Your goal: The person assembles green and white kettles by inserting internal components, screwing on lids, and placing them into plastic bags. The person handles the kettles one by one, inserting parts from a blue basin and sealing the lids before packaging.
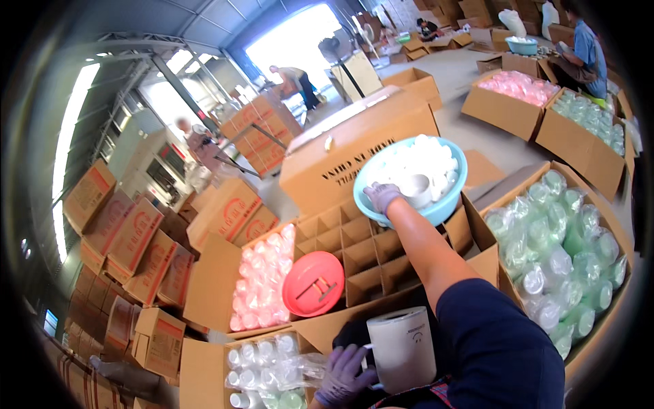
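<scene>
My left hand point(343, 376), in a thin purple glove, has its fingers bent at the handle of a large white mug point(403, 354) with a small smiling face drawn on it. The mug stands slightly tilted in front of my dark clothing. My right arm reaches forward to a light blue basin point(458, 198) heaped with small white pieces point(426, 155). Inside its near left rim, my gloved right hand point(385, 195) is curled among the pieces; whatever its fingertips hold is hidden. A white round cup point(415, 189) lies beside that hand.
The basin rests on a carton with cardboard dividers point(361, 252). A red lid point(313, 284) lies by wrapped pink bottles point(262, 276). Clear bottles point(266, 365) fill a box at lower left, green ones point(562, 252) a box at right. Stacked cartons and several people are farther off.
</scene>
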`<state>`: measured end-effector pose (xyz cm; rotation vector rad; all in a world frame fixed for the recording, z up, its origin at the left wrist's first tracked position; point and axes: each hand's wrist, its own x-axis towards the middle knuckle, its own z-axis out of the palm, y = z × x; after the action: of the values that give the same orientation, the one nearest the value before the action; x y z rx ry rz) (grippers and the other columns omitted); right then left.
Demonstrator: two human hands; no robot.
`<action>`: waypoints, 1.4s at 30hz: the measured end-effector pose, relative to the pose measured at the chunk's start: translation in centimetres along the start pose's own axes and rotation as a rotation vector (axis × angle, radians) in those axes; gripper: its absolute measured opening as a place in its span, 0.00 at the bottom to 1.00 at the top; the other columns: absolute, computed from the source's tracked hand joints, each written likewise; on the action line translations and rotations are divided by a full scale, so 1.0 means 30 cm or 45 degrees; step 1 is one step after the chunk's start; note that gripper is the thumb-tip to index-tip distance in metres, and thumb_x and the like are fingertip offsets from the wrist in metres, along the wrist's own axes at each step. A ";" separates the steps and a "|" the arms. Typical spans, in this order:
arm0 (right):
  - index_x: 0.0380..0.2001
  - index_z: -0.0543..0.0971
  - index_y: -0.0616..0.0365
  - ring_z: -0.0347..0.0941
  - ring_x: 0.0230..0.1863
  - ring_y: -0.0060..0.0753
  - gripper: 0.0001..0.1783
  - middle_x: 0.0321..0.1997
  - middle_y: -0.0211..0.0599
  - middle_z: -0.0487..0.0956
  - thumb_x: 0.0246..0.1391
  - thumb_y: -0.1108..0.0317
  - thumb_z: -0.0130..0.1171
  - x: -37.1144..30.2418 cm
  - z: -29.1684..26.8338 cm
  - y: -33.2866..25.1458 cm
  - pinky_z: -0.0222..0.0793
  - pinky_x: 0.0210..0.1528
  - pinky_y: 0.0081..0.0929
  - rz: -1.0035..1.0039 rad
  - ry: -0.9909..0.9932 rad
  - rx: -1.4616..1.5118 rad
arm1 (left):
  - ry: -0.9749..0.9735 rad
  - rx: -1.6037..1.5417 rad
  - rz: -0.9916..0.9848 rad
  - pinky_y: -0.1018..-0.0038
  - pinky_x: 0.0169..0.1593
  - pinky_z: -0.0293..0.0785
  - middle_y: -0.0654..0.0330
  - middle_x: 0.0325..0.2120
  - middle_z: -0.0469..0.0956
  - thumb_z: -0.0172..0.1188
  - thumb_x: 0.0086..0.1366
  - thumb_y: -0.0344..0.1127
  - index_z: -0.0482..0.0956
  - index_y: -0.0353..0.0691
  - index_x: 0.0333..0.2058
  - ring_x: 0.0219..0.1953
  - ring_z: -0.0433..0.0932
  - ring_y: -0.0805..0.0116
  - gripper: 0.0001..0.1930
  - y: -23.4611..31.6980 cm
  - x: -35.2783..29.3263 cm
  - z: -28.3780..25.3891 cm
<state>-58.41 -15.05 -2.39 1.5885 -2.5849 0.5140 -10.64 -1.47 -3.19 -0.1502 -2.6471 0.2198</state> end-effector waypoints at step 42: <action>0.69 0.64 0.56 0.58 0.70 0.64 0.42 0.69 0.61 0.62 0.58 0.47 0.62 -1.068 -0.164 -0.156 0.58 0.70 0.55 -0.595 0.260 0.615 | 0.460 -2.271 -1.654 0.61 0.49 0.81 0.52 0.45 0.82 0.67 0.66 0.43 0.78 0.28 0.49 0.46 0.83 0.57 0.23 0.146 -0.141 0.184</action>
<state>-39.98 11.97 -3.86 2.0573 -1.9340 1.2321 -9.19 1.50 -10.71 0.8135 -1.2930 -2.1558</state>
